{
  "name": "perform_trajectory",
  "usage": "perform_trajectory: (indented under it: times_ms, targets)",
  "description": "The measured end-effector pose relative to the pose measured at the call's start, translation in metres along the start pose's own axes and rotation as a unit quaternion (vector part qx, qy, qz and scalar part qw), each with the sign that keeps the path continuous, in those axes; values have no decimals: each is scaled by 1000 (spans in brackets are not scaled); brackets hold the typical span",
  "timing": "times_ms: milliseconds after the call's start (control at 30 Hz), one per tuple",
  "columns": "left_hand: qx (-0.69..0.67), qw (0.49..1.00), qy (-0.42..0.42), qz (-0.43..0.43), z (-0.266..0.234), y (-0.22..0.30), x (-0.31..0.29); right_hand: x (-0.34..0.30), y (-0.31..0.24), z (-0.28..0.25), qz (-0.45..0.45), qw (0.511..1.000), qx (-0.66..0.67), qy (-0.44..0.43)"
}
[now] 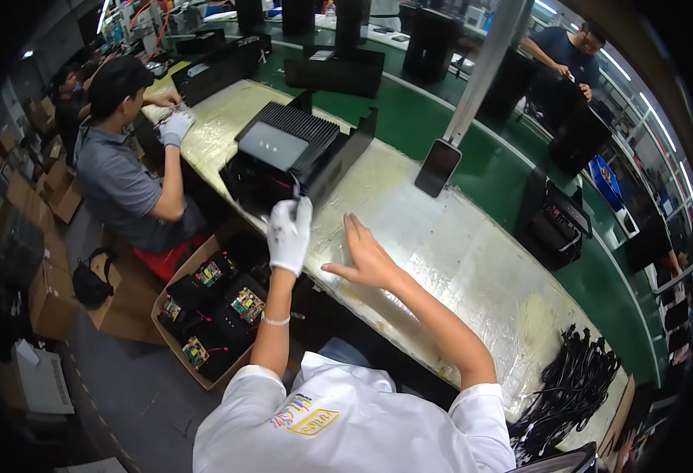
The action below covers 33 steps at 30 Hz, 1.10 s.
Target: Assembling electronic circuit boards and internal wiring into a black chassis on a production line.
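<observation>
My left hand (289,238), in a white glove with dark smudges, is at the near corner of a black housing with ridged fins (319,138). Its fingers are bent together beside a dark wire, and whatever they may hold is hidden. A flat grey plate (272,146) lies on top of the housing, which has tall black side panels. Bare and open, my right hand (368,256) hovers over the worktable (409,229), thumb apart and fingers stretched out, touching nothing I can see.
A phone (438,167) leans at a metal post on the table's far side. Black cables (571,386) heap at the right end. Below left, a carton (204,374) holds circuit boards in black parts. A green conveyor (409,106) carries black housings. Co-workers sit left and stand far right.
</observation>
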<state>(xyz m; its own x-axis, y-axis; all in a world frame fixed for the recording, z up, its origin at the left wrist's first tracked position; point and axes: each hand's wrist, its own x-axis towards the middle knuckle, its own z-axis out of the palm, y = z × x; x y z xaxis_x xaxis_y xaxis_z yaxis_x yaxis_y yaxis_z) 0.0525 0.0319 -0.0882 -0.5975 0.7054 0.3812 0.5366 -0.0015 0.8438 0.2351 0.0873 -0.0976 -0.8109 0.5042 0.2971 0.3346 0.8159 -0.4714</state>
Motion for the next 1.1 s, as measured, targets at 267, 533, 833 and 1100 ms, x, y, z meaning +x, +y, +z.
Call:
perform_trajectory:
  times_ms: [267, 533, 833, 1100]
  targets:
    - [264, 937, 88, 212, -68, 59, 38, -23, 29, 20, 159, 965, 163, 133]
    - [-157, 961, -204, 103, -67, 29, -20, -136, -16, -20, 194, 960, 200, 39]
    - [-343, 830, -402, -182, 8, 105, -127, -327, -92, -39, 390, 873, 232, 179]
    - [-360, 787, -494, -81, 147, 136, -57, -331, 0, -78, 449, 872, 119, 158]
